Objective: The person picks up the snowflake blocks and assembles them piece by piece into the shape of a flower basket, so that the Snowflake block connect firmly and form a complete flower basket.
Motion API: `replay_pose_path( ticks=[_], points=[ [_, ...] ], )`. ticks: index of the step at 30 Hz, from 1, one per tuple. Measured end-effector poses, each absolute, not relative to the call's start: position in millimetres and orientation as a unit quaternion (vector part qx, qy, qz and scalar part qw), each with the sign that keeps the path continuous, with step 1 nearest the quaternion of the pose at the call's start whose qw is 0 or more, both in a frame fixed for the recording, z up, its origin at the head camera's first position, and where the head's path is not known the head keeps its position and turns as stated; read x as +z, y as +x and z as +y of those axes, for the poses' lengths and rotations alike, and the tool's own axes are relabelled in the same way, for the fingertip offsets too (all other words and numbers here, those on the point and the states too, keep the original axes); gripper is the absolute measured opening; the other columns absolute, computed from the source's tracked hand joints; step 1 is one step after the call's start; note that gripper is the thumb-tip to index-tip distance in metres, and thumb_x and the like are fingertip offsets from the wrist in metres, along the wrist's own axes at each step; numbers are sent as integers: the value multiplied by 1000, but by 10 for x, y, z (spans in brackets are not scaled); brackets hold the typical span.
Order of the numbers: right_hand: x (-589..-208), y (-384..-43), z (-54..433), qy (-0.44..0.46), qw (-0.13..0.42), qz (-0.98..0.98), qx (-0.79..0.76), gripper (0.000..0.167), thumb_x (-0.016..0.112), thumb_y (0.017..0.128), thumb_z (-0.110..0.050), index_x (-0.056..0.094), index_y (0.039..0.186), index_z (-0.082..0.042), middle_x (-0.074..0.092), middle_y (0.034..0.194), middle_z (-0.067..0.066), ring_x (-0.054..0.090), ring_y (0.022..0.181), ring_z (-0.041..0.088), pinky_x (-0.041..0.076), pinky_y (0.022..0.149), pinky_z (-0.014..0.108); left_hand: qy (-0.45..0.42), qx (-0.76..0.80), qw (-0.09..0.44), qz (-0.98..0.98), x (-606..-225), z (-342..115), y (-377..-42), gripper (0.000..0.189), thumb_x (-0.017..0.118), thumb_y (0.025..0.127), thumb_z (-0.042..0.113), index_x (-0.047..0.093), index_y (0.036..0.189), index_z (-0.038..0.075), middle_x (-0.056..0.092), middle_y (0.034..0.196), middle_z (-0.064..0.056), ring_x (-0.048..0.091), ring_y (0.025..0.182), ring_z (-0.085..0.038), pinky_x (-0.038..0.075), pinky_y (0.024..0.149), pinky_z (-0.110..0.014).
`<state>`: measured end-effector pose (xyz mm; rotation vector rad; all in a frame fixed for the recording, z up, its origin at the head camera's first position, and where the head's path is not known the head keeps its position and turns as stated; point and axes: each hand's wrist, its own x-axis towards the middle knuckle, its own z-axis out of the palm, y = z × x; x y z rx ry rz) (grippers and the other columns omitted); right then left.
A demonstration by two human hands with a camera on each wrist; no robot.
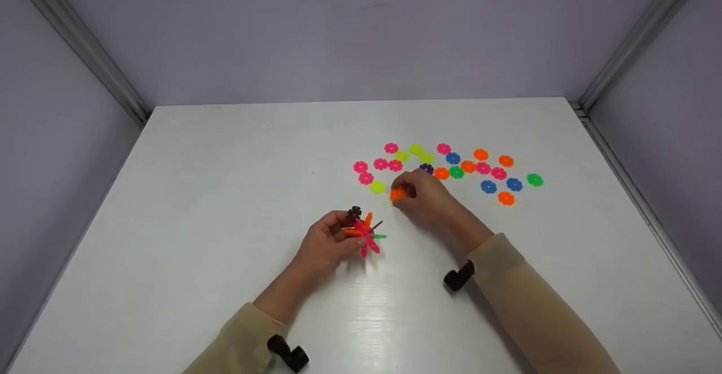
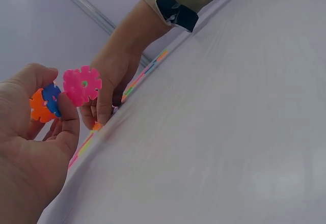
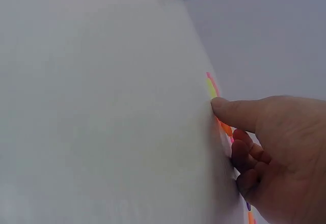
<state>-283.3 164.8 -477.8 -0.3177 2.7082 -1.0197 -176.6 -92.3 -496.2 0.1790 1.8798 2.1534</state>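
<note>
My left hand (image 1: 321, 244) holds a spiky cluster of joined snowflake discs (image 1: 366, 240), raised off the table. Pink, orange and green discs show in it, with a dark disc (image 1: 354, 212) at its top. From the left wrist, a pink disc (image 2: 83, 85), a blue disc (image 2: 52, 100) and an orange one (image 2: 39, 107) stand out by the fingertips. Farther right, my right hand (image 1: 426, 193) pinches a loose orange snowflake disc (image 1: 397, 194) at the tabletop. In the right wrist view, the thumb (image 3: 237, 113) touches down there and the hand hides most of that disc.
Loose discs lie scattered beyond and right of the right hand: pink (image 1: 360, 167), yellow (image 1: 377, 187), blue (image 1: 488, 187), green (image 1: 535, 180) and orange (image 1: 506, 198). A purple disc (image 1: 426, 168) is partly behind the hand. Walls border the white table (image 1: 225, 193).
</note>
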Motion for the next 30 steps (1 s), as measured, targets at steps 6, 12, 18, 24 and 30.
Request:
replay_pose_path(
  ticks=[6,12,18,24,30],
  points=[
    [-4752,-2624,1679,-128,100,890,-427,23,80,97,-17,73,119,-20,70,110,-2,63,106,22,59,94,34,40,724,131,676,-4941,-918,-1766,48,79,91,7,56,133,6,64,131,-14,62,120,-30,57,100,-32],
    [-4644,-2411,1649,-204,81,826,-520,29,74,101,-11,75,130,-8,76,111,2,72,98,22,60,88,26,44,705,116,699,-4937,-924,-1761,48,85,93,24,57,128,7,66,119,-12,62,109,-28,60,87,-30],
    [-4494,-2225,1548,-244,49,785,-567,24,75,100,-10,77,124,-10,78,107,4,75,92,23,62,85,31,69,713,117,687,-4940,-930,-1720,54,82,96,23,61,142,5,68,121,-12,62,106,-28,60,85,-28],
    [-4471,-2123,1466,-278,29,762,-584,20,77,98,-8,79,118,-6,78,104,6,76,90,24,63,84,33,77,713,117,687,-4909,-914,-1699,39,77,100,19,68,132,-1,70,119,-10,60,108,-26,57,91,-26],
    [-4484,-2075,1421,-299,12,772,-560,21,78,97,-8,80,118,-5,79,106,2,76,93,19,63,84,34,85,696,106,705,-4896,-907,-1692,33,78,99,21,72,124,0,72,110,-9,61,104,-26,56,87,-27]
  ],
)
